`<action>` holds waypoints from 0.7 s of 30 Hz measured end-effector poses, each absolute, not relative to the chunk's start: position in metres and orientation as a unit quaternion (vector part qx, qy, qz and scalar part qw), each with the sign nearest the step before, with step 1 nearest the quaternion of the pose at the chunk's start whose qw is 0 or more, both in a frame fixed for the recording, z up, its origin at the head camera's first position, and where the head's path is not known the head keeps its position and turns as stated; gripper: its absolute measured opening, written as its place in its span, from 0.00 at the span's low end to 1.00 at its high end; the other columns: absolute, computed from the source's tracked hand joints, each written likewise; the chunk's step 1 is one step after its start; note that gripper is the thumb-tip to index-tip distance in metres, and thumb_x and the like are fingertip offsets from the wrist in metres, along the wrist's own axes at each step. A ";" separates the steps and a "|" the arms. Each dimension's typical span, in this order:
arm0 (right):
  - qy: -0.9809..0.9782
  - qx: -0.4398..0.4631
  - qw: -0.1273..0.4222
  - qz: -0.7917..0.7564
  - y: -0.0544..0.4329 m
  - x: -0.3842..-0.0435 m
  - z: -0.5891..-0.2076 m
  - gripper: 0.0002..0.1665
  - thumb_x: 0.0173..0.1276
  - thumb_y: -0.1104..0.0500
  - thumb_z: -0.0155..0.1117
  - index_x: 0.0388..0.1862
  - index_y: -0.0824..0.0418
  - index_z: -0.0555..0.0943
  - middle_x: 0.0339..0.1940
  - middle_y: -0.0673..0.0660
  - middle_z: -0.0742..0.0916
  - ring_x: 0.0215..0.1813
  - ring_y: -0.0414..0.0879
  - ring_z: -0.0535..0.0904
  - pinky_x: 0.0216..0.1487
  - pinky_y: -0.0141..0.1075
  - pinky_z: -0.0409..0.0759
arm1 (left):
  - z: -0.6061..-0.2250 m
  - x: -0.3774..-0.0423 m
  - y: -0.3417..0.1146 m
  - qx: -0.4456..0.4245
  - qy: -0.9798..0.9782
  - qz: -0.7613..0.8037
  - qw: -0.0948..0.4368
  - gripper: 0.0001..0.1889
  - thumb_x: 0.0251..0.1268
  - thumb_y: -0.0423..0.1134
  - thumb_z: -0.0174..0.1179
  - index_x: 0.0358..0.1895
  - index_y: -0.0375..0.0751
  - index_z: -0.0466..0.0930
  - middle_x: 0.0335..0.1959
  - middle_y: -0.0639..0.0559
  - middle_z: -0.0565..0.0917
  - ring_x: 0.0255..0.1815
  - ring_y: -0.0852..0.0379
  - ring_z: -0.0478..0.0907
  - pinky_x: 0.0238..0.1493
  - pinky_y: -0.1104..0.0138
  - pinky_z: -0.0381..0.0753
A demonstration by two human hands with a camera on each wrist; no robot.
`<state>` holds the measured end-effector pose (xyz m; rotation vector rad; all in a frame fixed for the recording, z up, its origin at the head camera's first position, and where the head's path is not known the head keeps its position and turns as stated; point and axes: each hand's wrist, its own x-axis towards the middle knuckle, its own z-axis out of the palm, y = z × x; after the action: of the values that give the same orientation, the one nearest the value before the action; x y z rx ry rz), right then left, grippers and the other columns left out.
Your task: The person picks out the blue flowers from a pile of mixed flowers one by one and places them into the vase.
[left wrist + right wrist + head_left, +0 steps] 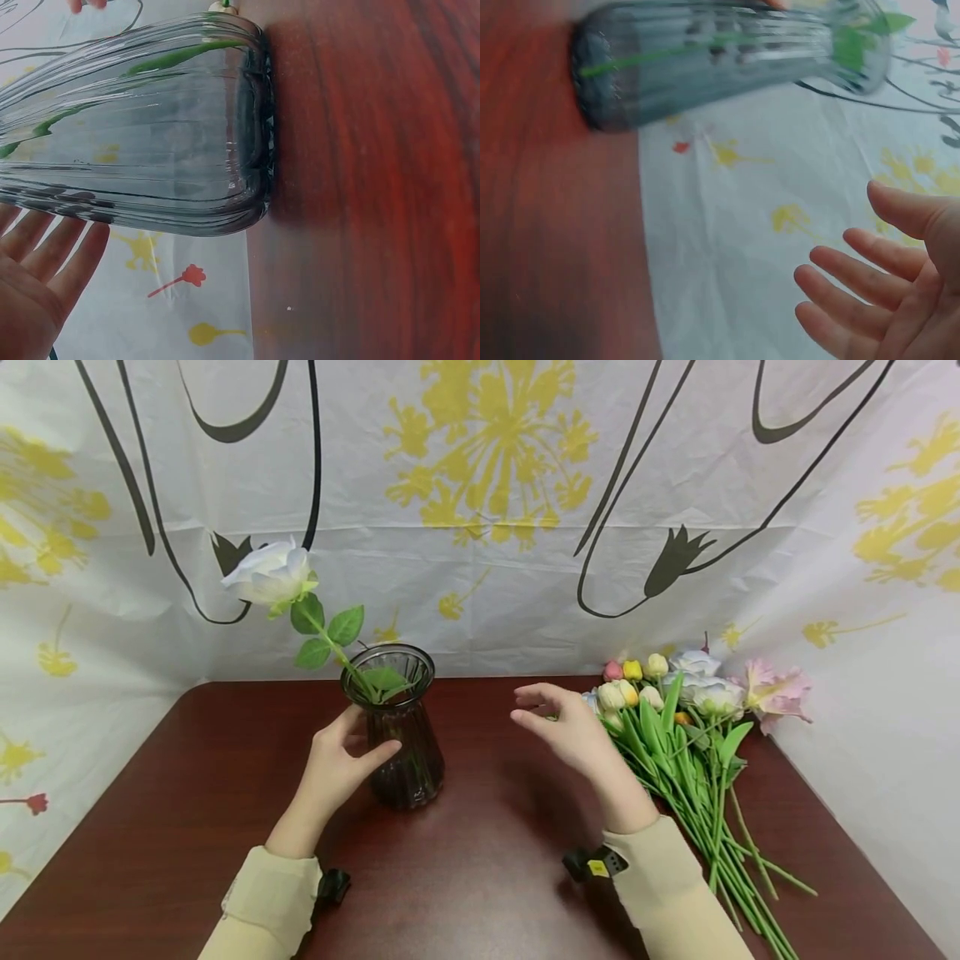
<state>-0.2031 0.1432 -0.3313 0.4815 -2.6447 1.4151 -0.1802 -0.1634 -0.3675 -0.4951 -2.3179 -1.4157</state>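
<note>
A dark, clear ribbed glass vase [408,752] stands upright left of the table's middle. One white rose [270,575] with green leaves leans left out of its mouth. The rose's green stem [180,56] shows through the glass in the left wrist view. My left hand [341,768] holds the vase from the left, its thumb at the front and its fingertips against the far side. Away to the right of the vase, my right hand [566,727] hovers over the table with loosely bent fingers and nothing in it; the right wrist view shows those fingers [855,277] spread.
At the right of the dark red wooden table [480,877] lies a pile of flowers, with green stems [697,802] toward me. White, yellow and pink tulips [611,693], white blooms [708,693] and a pink lily-like flower [776,693] are at its far end. A printed white cloth [480,577] hangs behind.
</note>
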 end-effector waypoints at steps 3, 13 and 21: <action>-0.880 0.143 0.066 0.447 0.158 -0.201 -0.324 0.20 0.66 0.55 0.66 0.55 0.61 0.80 0.50 0.58 0.84 0.48 0.52 0.80 0.45 0.46 0.78 | -0.380 -0.189 -0.168 -0.175 -0.823 -0.507 0.187 0.35 0.52 0.32 0.72 0.66 0.40 0.70 0.55 0.42 0.79 0.50 0.45 0.79 0.49 0.50 0.78; -0.913 0.086 0.074 0.393 0.218 -0.190 -0.303 0.25 0.71 0.48 0.60 0.59 0.64 0.77 0.49 0.63 0.84 0.49 0.56 0.80 0.45 0.48 0.77 | -0.385 -0.190 -0.171 -0.173 -0.822 -0.515 0.173 0.35 0.55 0.39 0.71 0.68 0.49 0.69 0.57 0.47 0.78 0.54 0.49 0.77 0.51 0.52 0.77; -0.929 0.038 0.073 0.361 0.262 -0.183 -0.299 0.31 0.72 0.43 0.54 0.60 0.65 0.75 0.47 0.68 0.84 0.46 0.59 0.81 0.40 0.43 0.79 | -0.385 -0.192 -0.172 -0.167 -0.830 -0.501 0.178 0.35 0.54 0.40 0.72 0.67 0.47 0.70 0.55 0.44 0.79 0.52 0.46 0.78 0.48 0.48 0.78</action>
<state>-0.1830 0.2616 -0.2993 0.1155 -2.7898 1.0826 -0.1921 -0.1721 -0.3854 -0.4729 -2.3486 -1.4159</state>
